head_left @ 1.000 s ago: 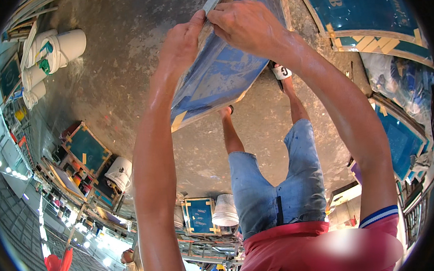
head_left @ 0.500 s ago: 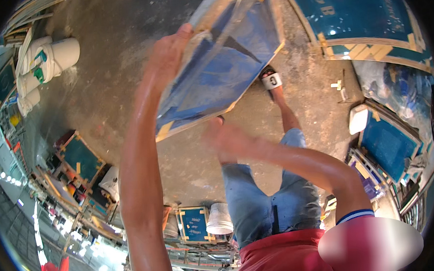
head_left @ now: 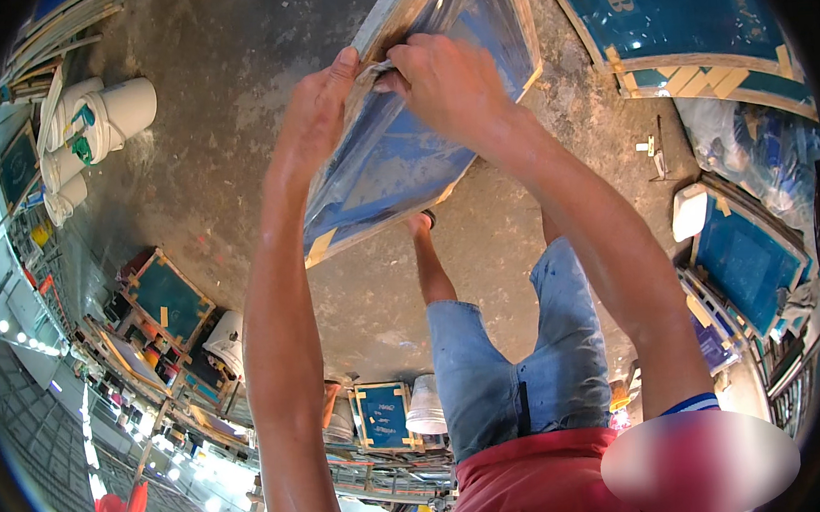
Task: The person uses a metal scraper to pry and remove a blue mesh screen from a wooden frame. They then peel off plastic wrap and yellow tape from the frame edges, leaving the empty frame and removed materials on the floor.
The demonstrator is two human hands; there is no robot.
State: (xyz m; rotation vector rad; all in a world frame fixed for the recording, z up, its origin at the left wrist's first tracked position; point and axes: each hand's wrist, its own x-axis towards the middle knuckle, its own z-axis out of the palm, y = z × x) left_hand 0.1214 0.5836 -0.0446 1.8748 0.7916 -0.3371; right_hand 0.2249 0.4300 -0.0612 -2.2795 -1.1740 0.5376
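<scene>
Red shirt (head_left: 524,482), faded denim shorts (head_left: 518,362)

A: What colour is the frame (head_left: 422,135) in the hands?
B: Pale wood with a blue mesh, streaked whitish, and yellow tape at the corners.
A: And the floor (head_left: 226,99) beneath the frame?
B: Mottled grey concrete, paler in patches.
A: Left of the frame?
B: White buckets (head_left: 97,119) with green marks.
A: Below the frame?
B: Faded blue denim shorts (head_left: 513,371) and a red shirt (head_left: 533,486).

Buckets and a bag on the floor

White plastic buckets (head_left: 97,119) with green labels (head_left: 82,148) lie stacked at far left; a clear plastic bag (head_left: 747,146) sits at right.
</scene>
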